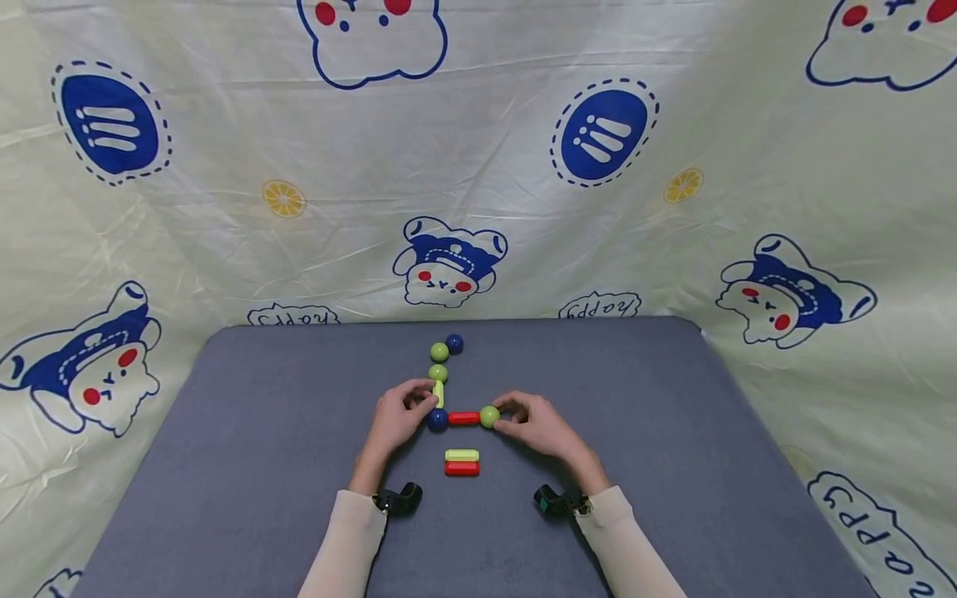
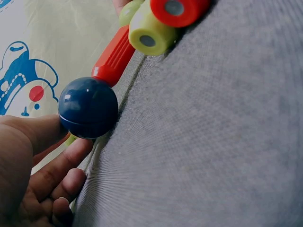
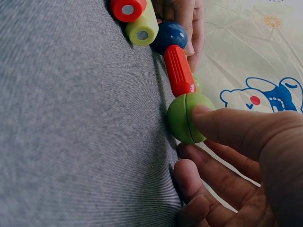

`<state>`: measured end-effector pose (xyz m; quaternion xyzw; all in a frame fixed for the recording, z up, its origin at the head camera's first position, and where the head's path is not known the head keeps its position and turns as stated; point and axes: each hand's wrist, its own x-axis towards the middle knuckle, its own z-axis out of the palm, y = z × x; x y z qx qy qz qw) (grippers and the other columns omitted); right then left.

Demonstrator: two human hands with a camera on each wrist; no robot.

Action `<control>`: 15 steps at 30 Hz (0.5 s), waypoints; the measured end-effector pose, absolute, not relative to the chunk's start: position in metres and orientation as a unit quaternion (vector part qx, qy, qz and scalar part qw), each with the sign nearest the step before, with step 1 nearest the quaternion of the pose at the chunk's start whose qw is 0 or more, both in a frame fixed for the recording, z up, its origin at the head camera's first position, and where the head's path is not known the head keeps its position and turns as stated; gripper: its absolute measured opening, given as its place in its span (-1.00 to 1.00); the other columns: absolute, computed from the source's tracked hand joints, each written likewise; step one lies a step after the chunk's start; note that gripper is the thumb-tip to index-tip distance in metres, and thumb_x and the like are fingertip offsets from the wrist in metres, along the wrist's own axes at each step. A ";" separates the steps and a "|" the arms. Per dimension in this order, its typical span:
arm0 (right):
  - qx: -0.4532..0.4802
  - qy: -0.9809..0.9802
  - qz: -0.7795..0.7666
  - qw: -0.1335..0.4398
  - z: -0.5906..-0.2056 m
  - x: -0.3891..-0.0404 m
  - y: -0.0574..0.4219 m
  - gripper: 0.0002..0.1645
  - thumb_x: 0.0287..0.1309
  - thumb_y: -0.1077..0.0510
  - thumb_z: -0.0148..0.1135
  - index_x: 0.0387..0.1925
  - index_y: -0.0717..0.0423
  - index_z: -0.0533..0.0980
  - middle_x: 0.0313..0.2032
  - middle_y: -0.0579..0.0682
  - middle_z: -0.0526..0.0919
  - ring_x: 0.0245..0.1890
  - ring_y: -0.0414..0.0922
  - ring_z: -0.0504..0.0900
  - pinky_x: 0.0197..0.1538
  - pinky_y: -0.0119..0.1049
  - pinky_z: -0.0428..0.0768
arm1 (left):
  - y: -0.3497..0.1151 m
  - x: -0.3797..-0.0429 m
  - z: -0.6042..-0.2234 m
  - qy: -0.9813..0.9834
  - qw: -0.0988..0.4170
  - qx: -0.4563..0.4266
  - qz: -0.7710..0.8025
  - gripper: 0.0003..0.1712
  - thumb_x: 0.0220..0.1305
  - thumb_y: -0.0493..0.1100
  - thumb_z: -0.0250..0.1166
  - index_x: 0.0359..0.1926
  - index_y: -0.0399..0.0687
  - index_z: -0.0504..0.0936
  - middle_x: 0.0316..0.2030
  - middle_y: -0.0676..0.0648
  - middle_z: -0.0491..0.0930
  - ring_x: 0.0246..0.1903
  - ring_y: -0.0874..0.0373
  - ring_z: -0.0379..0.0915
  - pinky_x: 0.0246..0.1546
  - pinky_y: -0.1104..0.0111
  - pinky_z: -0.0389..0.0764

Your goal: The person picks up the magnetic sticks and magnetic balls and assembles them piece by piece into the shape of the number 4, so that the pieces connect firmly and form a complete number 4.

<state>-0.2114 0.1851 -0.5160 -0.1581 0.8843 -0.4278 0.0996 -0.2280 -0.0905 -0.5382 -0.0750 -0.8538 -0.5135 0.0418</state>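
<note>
My left hand (image 1: 401, 413) pinches a yellow-green magnetic rod (image 1: 439, 394) just behind a dark blue ball (image 2: 88, 108); in the left wrist view that ball mostly hides the rod. A red magnetic rod (image 1: 463, 419) runs rightward from the blue ball to a green ball (image 3: 186, 117). Thumb and fingers of my right hand (image 1: 536, 422) grip this green ball from its right side. Beyond the yellow-green rod sits a second green ball (image 1: 438, 374), in line with it.
Farther back lie another green ball (image 1: 439, 352) and a dark blue ball (image 1: 454, 343), close together. Nearer the person, a loose yellow-green rod (image 1: 462, 455) and a red rod (image 1: 462, 469) lie side by side on the grey table (image 1: 284, 465). A printed cloth hangs behind.
</note>
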 end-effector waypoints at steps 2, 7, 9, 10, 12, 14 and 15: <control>-0.157 0.885 -0.427 0.099 -0.517 -0.211 0.185 -0.67 0.32 0.07 0.39 0.08 0.03 0.64 -0.09 0.00 0.70 -0.35 -0.17 0.53 -0.31 -0.31 0.47 | -0.090 -0.228 -0.539 -0.853 0.043 -0.076 -0.514 -0.71 0.32 -0.18 0.43 0.05 -0.09 0.74 -0.23 -0.10 0.74 -0.40 0.19 0.41 -0.34 0.41 0.38; -0.155 0.887 -0.425 0.097 -0.517 -0.211 0.185 -0.67 0.32 0.08 0.39 0.08 0.03 0.64 -0.09 0.01 0.71 -0.35 -0.17 0.54 -0.30 -0.29 0.49 | -0.090 -0.227 -0.539 -0.852 0.041 -0.074 -0.517 -0.71 0.33 -0.18 0.42 0.05 -0.09 0.74 -0.23 -0.09 0.74 -0.39 0.19 0.41 -0.33 0.41 0.38; -0.154 0.888 -0.423 0.099 -0.517 -0.210 0.185 -0.67 0.32 0.07 0.39 0.08 0.02 0.64 -0.07 0.00 0.71 -0.34 -0.18 0.54 -0.29 -0.29 0.49 | -0.091 -0.227 -0.539 -0.851 0.038 -0.073 -0.518 -0.71 0.33 -0.18 0.42 0.05 -0.08 0.74 -0.23 -0.09 0.74 -0.39 0.19 0.41 -0.34 0.41 0.38; -0.154 0.888 -0.422 0.100 -0.517 -0.210 0.185 -0.67 0.32 0.07 0.39 0.08 0.02 0.64 -0.07 0.00 0.71 -0.34 -0.18 0.54 -0.29 -0.29 0.49 | -0.091 -0.227 -0.539 -0.851 0.037 -0.072 -0.518 -0.71 0.33 -0.18 0.42 0.05 -0.08 0.74 -0.23 -0.09 0.74 -0.39 0.19 0.41 -0.34 0.40 0.38; -0.154 0.887 -0.423 0.100 -0.516 -0.210 0.185 -0.67 0.32 0.07 0.39 0.08 0.02 0.64 -0.04 0.01 0.71 -0.33 -0.18 0.55 -0.28 -0.29 0.50 | -0.091 -0.227 -0.539 -0.851 0.039 -0.072 -0.518 -0.72 0.33 -0.18 0.42 0.05 -0.08 0.75 -0.23 -0.09 0.74 -0.40 0.19 0.41 -0.34 0.41 0.38; -0.155 0.886 -0.426 0.098 -0.515 -0.209 0.185 -0.67 0.32 0.07 0.39 0.08 0.03 0.64 -0.02 0.02 0.71 -0.32 -0.18 0.56 -0.27 -0.29 0.51 | -0.090 -0.227 -0.539 -0.852 0.041 -0.073 -0.517 -0.72 0.32 -0.18 0.42 0.04 -0.08 0.75 -0.24 -0.08 0.74 -0.40 0.20 0.41 -0.34 0.41 0.38; -0.155 0.885 -0.428 0.097 -0.515 -0.209 0.185 -0.67 0.32 0.07 0.39 0.08 0.03 0.64 -0.01 0.03 0.71 -0.31 -0.18 0.57 -0.25 -0.28 0.52 | -0.090 -0.227 -0.539 -0.852 0.042 -0.074 -0.516 -0.72 0.33 -0.18 0.42 0.04 -0.08 0.75 -0.24 -0.08 0.74 -0.40 0.20 0.41 -0.34 0.41 0.39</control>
